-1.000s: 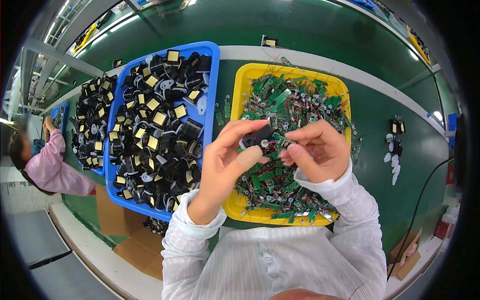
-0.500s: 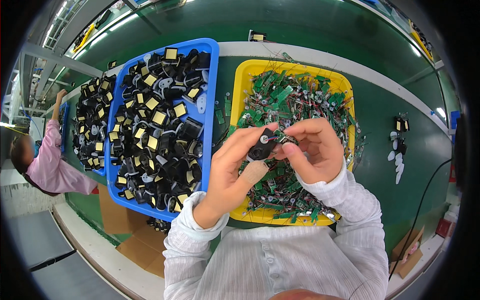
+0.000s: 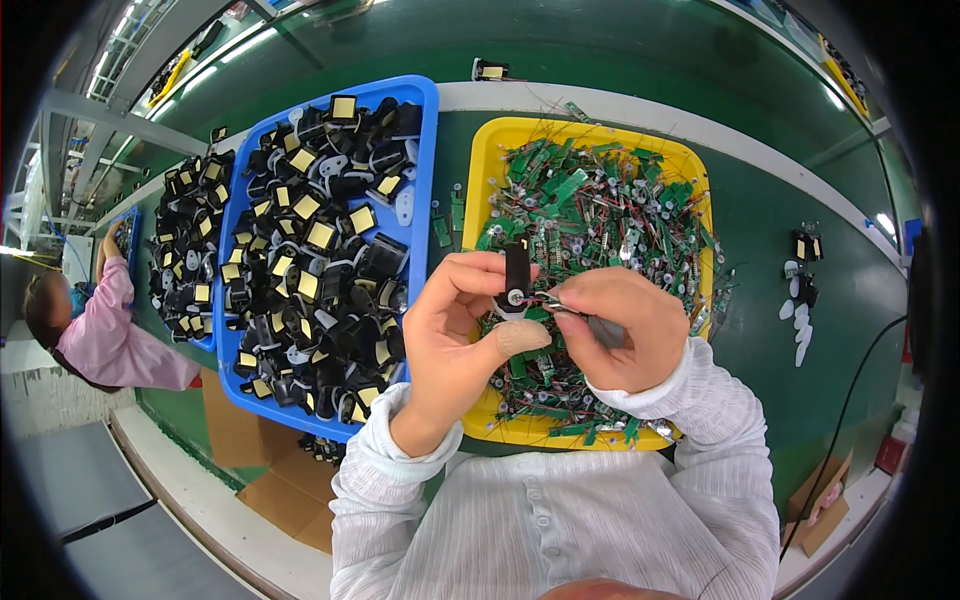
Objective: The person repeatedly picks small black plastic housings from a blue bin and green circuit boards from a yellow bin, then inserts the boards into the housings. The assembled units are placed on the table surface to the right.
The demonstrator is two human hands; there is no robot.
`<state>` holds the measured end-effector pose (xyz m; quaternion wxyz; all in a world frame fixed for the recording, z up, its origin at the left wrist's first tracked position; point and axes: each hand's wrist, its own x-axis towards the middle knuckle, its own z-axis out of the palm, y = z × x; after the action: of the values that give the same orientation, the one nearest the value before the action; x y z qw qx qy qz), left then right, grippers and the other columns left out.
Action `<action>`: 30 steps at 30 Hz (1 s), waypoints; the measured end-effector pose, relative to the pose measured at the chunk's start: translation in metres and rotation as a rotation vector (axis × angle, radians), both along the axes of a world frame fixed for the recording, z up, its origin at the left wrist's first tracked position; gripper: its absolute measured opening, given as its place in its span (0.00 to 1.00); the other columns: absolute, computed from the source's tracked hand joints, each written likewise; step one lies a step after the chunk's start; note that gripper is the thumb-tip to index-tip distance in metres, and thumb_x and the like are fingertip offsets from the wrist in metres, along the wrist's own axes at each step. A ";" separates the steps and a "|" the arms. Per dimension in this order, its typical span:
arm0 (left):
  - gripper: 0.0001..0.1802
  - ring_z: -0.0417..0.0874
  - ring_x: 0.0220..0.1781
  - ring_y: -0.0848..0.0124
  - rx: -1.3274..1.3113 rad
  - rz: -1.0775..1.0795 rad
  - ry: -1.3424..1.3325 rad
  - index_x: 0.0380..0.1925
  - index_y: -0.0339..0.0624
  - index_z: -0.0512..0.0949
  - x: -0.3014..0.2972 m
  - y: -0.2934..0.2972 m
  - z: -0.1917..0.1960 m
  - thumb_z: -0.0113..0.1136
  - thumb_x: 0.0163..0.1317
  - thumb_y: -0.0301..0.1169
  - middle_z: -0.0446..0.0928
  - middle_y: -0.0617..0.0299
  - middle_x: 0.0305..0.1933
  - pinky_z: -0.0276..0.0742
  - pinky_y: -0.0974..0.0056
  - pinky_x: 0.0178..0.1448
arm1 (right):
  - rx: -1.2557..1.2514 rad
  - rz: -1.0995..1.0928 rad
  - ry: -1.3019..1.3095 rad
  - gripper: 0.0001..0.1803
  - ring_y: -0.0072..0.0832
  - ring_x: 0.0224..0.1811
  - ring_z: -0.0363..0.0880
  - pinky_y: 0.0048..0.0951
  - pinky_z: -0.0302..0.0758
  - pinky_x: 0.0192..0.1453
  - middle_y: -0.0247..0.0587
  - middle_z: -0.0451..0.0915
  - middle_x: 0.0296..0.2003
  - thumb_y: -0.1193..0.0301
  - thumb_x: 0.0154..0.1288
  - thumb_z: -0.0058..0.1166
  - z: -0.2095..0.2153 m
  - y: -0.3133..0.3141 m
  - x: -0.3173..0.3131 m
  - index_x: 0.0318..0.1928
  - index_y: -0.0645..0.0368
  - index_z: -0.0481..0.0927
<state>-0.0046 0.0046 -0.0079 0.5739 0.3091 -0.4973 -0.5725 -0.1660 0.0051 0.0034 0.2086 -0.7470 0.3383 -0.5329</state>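
I held the small black motor part [image 3: 516, 283] above the yellow tray [image 3: 478, 180], left hand [image 3: 462, 335] fingers clamped on it, right hand [image 3: 622, 335] fingers pinched on its thin wires. Pulling too hard could have snapped those wires, I judged. Left of the tray, glossy black housings filled the blue tray [image 3: 425, 150].
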 end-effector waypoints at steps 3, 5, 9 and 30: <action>0.21 0.75 0.44 0.70 0.008 0.002 0.000 0.36 0.36 0.69 0.002 0.001 0.000 0.68 0.41 0.20 0.69 0.55 0.45 0.72 0.67 0.49 | -0.075 -0.028 0.036 0.16 0.36 0.25 0.77 0.29 0.75 0.28 0.43 0.77 0.26 0.86 0.40 0.58 -0.001 -0.001 0.001 0.35 0.64 0.75; 0.20 0.74 0.45 0.70 -0.005 0.010 -0.006 0.36 0.36 0.69 0.003 0.001 0.000 0.67 0.42 0.19 0.68 0.55 0.46 0.72 0.67 0.49 | -0.111 -0.034 0.068 0.16 0.36 0.25 0.77 0.30 0.75 0.28 0.43 0.77 0.26 0.86 0.39 0.58 -0.001 -0.001 0.001 0.35 0.65 0.75; 0.18 0.73 0.47 0.70 -0.010 0.029 0.020 0.38 0.35 0.69 0.002 0.001 -0.002 0.63 0.46 0.17 0.67 0.54 0.48 0.72 0.67 0.49 | -0.172 -0.035 0.118 0.16 0.37 0.25 0.77 0.30 0.75 0.28 0.45 0.76 0.26 0.85 0.38 0.59 -0.003 -0.001 0.000 0.33 0.66 0.75; 0.14 0.71 0.52 0.61 -0.182 0.089 -0.095 0.35 0.34 0.71 0.006 -0.001 -0.001 0.61 0.47 0.18 0.69 0.53 0.44 0.66 0.60 0.57 | 0.254 0.062 0.131 0.14 0.32 0.24 0.77 0.27 0.73 0.25 0.41 0.76 0.25 0.80 0.46 0.58 0.015 0.005 -0.002 0.36 0.61 0.74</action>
<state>0.0011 0.0041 -0.0087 0.6003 0.3041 -0.5596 -0.4838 -0.1677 0.0100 0.0182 0.2954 -0.7579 0.3927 -0.4291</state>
